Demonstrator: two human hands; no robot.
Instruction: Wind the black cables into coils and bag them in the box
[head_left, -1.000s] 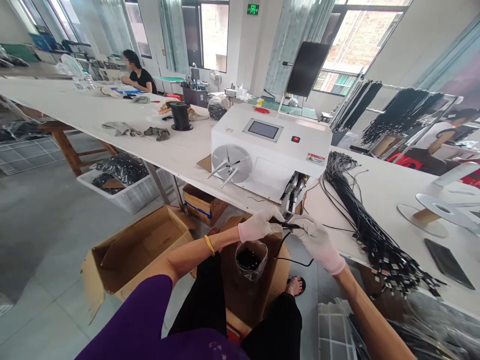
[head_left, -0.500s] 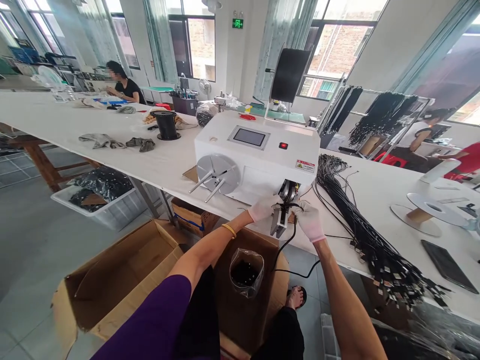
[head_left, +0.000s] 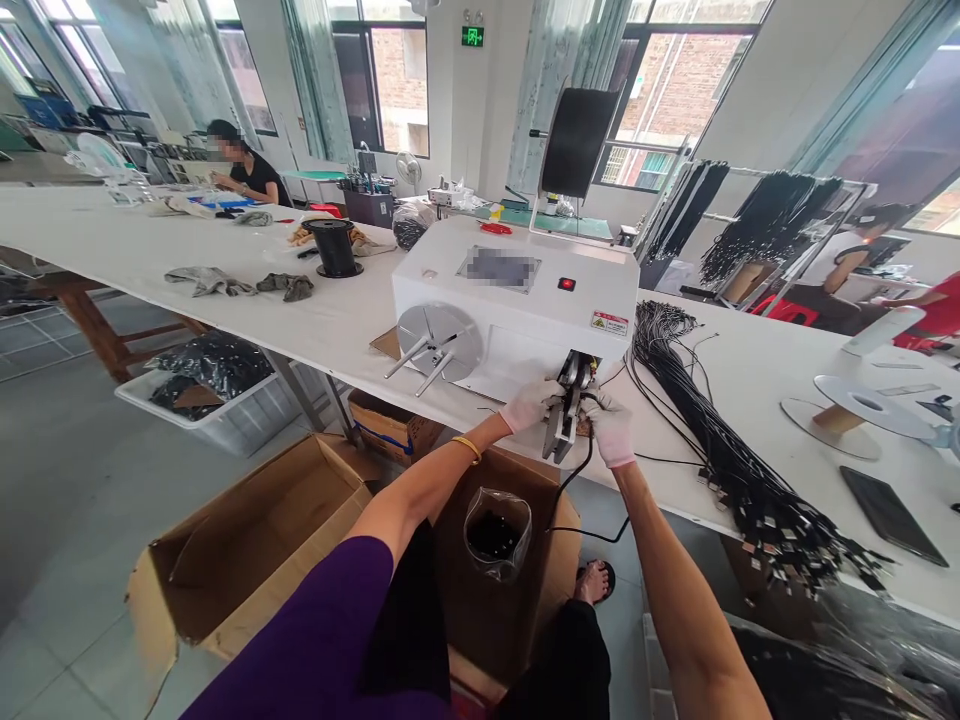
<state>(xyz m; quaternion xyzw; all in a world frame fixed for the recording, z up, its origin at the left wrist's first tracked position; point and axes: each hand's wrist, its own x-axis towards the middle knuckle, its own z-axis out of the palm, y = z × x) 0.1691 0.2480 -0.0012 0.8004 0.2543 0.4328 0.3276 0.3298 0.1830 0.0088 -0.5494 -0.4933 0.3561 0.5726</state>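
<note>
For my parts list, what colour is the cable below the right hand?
The cable is black, clearest in the head view.

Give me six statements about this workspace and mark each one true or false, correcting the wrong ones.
1. The left hand and right hand are on opposite sides of the metal part jutting from the white machine. True.
2. Only the right hand wears a glove. False: the left hand is gloved too.
3. A black cable hangs below the right hand. True.
4. The cable bundle lies left of the white machine in the picture. False: the cable bundle lies to its right.
5. The black spool stands upright on the table. True.
6. The clear bag sits on the table. False: the clear bag is in a cardboard box below.
</note>
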